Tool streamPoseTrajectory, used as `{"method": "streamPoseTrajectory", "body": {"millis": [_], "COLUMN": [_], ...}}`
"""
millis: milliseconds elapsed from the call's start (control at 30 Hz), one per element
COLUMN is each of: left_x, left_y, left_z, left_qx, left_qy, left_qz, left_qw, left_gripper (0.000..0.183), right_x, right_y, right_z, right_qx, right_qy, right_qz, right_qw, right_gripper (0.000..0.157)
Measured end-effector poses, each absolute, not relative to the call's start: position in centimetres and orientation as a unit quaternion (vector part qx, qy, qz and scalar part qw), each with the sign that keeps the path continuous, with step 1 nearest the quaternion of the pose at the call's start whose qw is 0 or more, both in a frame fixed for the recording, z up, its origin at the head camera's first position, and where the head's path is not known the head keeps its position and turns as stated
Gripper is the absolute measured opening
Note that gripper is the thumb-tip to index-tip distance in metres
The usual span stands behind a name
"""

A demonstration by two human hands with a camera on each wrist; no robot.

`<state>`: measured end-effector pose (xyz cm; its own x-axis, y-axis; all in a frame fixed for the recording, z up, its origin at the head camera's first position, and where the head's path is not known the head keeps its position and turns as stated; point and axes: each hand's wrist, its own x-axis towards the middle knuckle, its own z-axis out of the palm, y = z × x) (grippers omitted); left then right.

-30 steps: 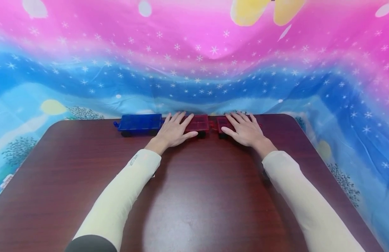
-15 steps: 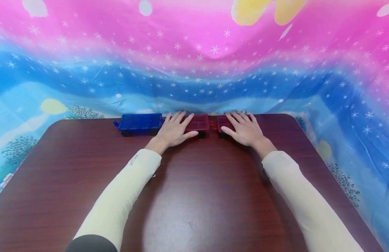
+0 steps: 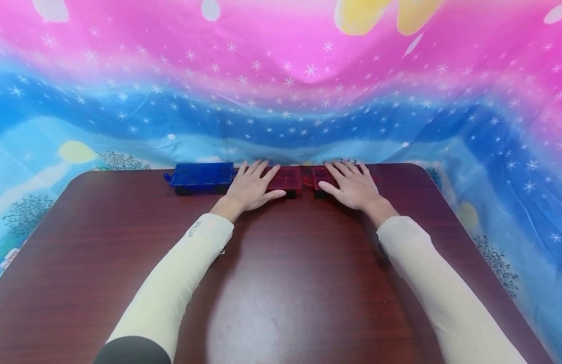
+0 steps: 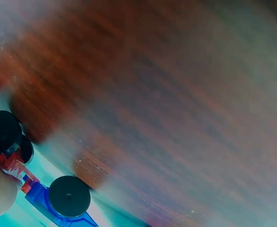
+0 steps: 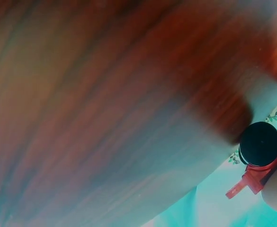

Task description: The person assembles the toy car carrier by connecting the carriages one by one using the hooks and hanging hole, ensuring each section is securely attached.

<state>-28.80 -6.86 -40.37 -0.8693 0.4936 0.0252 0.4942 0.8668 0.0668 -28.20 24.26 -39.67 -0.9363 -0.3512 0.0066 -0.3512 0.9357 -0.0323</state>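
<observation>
Three toy wagons of see-through plastic stand in a row along the table's far edge: a blue wagon [image 3: 202, 176] at left, a red wagon [image 3: 288, 179] in the middle and another red wagon [image 3: 320, 176] at right. My left hand [image 3: 249, 189] lies with fingers spread over the middle wagon, hiding its left part. Over the right wagon rests my right hand [image 3: 354, 188], fingers also spread, covering most of it. In the left wrist view, a red coupling [image 4: 31, 178] meets the blue wagon's end beside a black wheel [image 4: 69, 196]. A red hitch [image 5: 236, 190] sticks out in the right wrist view.
The dark brown wooden table [image 3: 281, 283] has rounded far corners. Right behind the wagons hangs a pink and blue curtain [image 3: 281, 121] with snowflakes, which also runs down both sides of the table.
</observation>
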Motion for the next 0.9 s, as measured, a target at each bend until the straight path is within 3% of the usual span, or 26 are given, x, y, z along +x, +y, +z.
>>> {"method": "streamPoseTrajectory", "body": {"millis": [900], "left_x": [-28.1], "left_y": [-6.6], "left_z": [-38.6], "left_qx": [-0.247], "left_qy": [-0.967], "left_qz": [-0.062], "left_qw": [-0.032], "left_gripper": [0.087], "right_x": [-28.5], "right_y": [23.6], "right_z": [-39.3], "right_qx": [0.186], "right_qy": [-0.982], "right_qz": [0.03], "right_qw": [0.023], "right_gripper": [0.086]}}
